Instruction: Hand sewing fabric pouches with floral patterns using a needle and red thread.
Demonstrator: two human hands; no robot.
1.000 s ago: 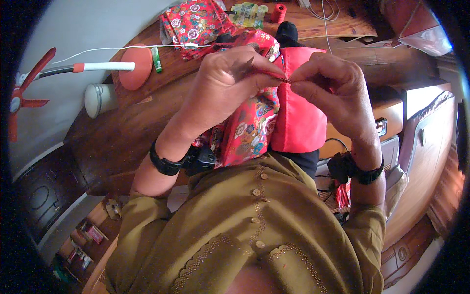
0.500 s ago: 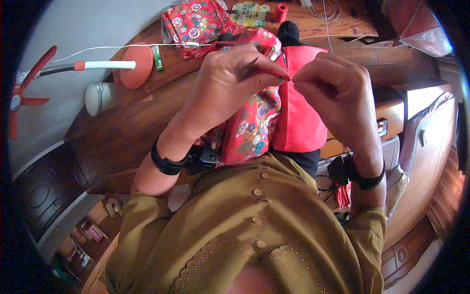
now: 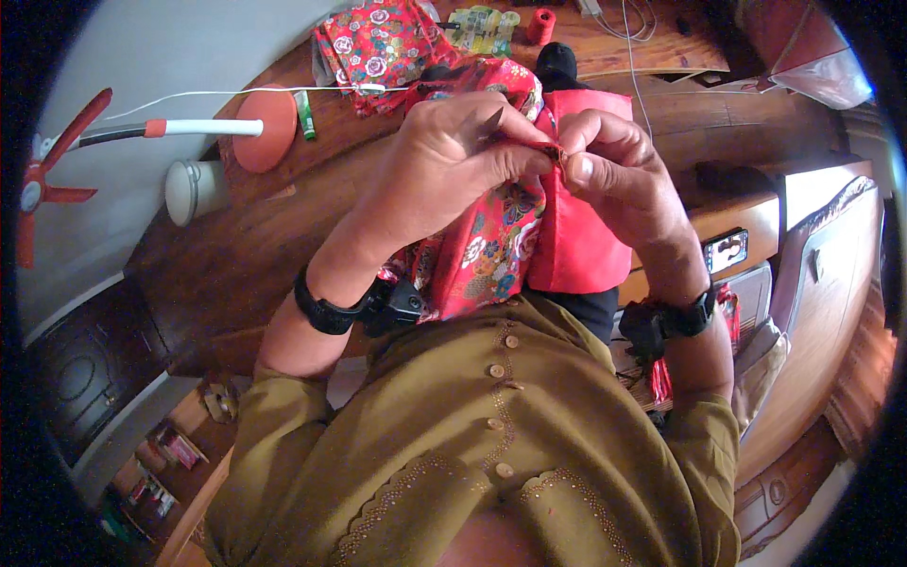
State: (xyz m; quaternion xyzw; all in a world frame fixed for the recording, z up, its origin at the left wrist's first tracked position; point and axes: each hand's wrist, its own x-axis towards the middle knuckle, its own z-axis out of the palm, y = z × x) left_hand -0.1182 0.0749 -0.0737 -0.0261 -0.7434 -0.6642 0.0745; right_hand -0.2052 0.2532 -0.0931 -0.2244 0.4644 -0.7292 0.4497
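Across my lap lies a red floral cloth (image 3: 489,248), with a plain bright red fabric panel (image 3: 586,222) along its right side. My left hand (image 3: 463,151) is closed in a pinch on a small edge of red cloth, and a dark pointed shape shows between its thumb and forefinger. Fingertip to fingertip with it, my right hand (image 3: 619,170) is also pinched shut at that edge. Whatever sits in the right fingertips is too small to make out. Each wrist wears a black strap with a small device.
On the wooden table ahead lie a folded red floral cloth (image 3: 378,42), a red thread spool (image 3: 541,26) and a green tube (image 3: 303,115). To the left stand an orange-based lamp (image 3: 265,128), a small orange fan (image 3: 33,194) and a white container (image 3: 194,192). A phone (image 3: 726,249) lies at right.
My right hand has turned and dropped slightly, bringing its thumb into view against the cloth edge. The left hand stays nearly in place. The phone at right is now less covered.
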